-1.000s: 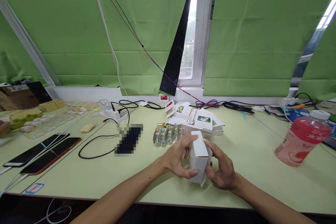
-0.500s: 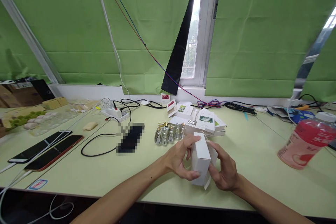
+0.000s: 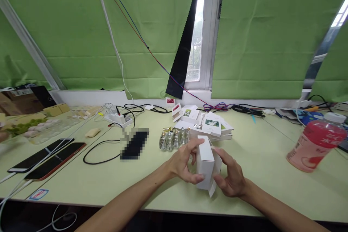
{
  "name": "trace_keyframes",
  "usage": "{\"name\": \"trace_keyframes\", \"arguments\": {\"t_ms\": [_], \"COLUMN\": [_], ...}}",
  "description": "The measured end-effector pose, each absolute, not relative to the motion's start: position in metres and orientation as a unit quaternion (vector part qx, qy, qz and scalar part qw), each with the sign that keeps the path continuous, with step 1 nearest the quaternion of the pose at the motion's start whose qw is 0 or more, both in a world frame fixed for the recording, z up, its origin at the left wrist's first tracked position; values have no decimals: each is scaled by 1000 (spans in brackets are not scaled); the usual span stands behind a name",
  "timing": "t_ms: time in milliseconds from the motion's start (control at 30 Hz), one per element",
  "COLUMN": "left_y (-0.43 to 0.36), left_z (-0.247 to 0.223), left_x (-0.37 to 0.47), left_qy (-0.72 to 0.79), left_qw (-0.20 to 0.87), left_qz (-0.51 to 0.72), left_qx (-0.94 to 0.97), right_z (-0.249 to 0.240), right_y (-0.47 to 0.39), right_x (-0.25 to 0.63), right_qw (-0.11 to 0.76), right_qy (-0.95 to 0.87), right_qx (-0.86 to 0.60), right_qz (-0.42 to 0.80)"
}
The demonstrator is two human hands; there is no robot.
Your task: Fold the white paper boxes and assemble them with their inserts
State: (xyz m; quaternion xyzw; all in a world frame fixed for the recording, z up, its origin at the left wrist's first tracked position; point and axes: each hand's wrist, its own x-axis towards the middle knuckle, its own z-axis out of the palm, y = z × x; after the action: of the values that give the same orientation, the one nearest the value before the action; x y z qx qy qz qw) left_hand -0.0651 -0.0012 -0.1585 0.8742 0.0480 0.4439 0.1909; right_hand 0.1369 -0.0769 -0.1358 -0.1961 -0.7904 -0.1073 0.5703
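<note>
A white carton (image 3: 206, 159) stands upright near the table's front edge, with flaps standing out on its right side. My left hand (image 3: 186, 161) grips its left side, fingertips on the top and thumb low on the face. On the right, my right hand (image 3: 231, 175) has its thumb and fingers around the carton's flap. Behind my left hand several small glass bottles (image 3: 170, 140) with shiny fittings stand close together. Beyond the carton lies a pile of flat white boxes (image 3: 213, 125) with pictures on them.
A pink bottle (image 3: 315, 146) stands at the right. Two phones (image 3: 56, 161) with cables lie at the left, a pixelated dark object (image 3: 136, 143) nearer the middle. Further back are a power strip (image 3: 118, 117), black cables (image 3: 247, 111) and egg trays (image 3: 46, 127).
The view has shifted slightly. Both hands still hold the carton in nearly the same pose, and its right flap sits a little closer to the body.
</note>
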Motion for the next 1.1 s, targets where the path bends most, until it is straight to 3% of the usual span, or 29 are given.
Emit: {"name": "trace_keyframes", "arguments": {"t_ms": [667, 1100], "left_y": [-3, -5], "left_z": [-151, -151], "left_x": [-61, -59], "left_qy": [-23, 17], "left_qw": [188, 183], "left_qz": [473, 483], "left_qx": [860, 856], "right_z": [-137, -138], "right_y": [-73, -72], "right_x": [138, 139], "right_qw": [566, 560], "right_qy": [-804, -808], "right_qx": [-177, -178], "right_qz": [-44, -47]}}
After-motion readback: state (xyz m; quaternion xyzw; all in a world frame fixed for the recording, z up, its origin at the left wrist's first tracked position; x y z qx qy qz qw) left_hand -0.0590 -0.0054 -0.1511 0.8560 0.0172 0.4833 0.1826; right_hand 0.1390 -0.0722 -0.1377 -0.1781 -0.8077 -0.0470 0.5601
